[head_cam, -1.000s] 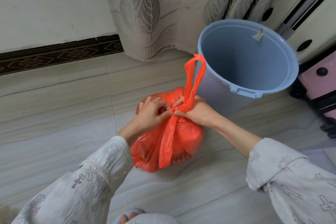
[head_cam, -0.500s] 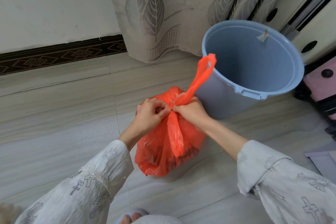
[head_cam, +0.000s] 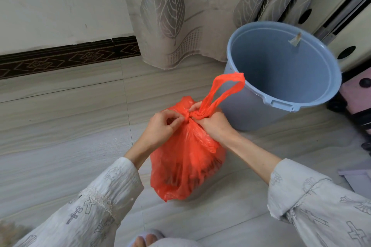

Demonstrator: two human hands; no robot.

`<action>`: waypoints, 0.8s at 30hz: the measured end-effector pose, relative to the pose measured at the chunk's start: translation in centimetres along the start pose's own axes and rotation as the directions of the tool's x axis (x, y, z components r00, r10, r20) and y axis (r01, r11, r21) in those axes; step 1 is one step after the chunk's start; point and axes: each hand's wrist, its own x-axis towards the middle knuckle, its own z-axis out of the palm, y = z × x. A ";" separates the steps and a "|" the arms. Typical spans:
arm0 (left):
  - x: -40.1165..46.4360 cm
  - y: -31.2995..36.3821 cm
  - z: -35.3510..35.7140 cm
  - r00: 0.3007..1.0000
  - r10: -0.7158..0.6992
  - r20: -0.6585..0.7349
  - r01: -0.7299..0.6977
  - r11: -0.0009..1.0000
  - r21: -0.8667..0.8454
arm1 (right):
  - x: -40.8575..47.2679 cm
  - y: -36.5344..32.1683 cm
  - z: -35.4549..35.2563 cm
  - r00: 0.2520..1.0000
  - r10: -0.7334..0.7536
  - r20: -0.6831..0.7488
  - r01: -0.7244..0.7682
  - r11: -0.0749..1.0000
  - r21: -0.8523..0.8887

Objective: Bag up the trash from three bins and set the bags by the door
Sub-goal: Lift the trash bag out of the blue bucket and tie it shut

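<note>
A full orange plastic trash bag [head_cam: 186, 168] stands on the tiled floor in front of me. Its neck is gathered into a knot [head_cam: 188, 116]. My left hand [head_cam: 160, 126] pinches the plastic just left of the knot. My right hand [head_cam: 212, 124] grips the twisted handles on the right side, and one handle loop [head_cam: 226, 86] sticks up toward the bin. The blue plastic bin [head_cam: 261, 106] stands just behind the bag, leaning toward me, with nothing visible inside but a scrap stuck near its far rim.
A leaf-patterned curtain [head_cam: 180, 16] hangs behind the bin against a white wall with a dark patterned skirting [head_cam: 60, 60]. Cream furniture with round holes [head_cam: 345, 26] and a pink item [head_cam: 357, 94] stand at the right. My slippered toes [head_cam: 146, 238] show at the bottom.
The bag's handles have been drawn tighter into a knot. The loose strip that hung down the front is gone, and the handle loop now leans right toward the bin.
</note>
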 end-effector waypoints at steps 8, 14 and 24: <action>0.9 0.1 -0.8 0.993 0.086 0.084 -0.097 0.986 0.135 | 0.3 0.3 -0.7 0.995 -0.098 0.001 0.097 0.994 -0.055; 0.6 0.5 -1.1 0.986 0.041 0.163 -0.041 0.999 0.000 | 0.4 0.4 -1.7 0.994 -0.015 0.112 0.011 1.000 0.029; 0.4 0.3 -0.6 0.903 0.363 0.231 -0.429 0.717 0.549 | 0.6 2.1 -2.7 0.975 0.214 -0.062 -0.223 0.950 -0.220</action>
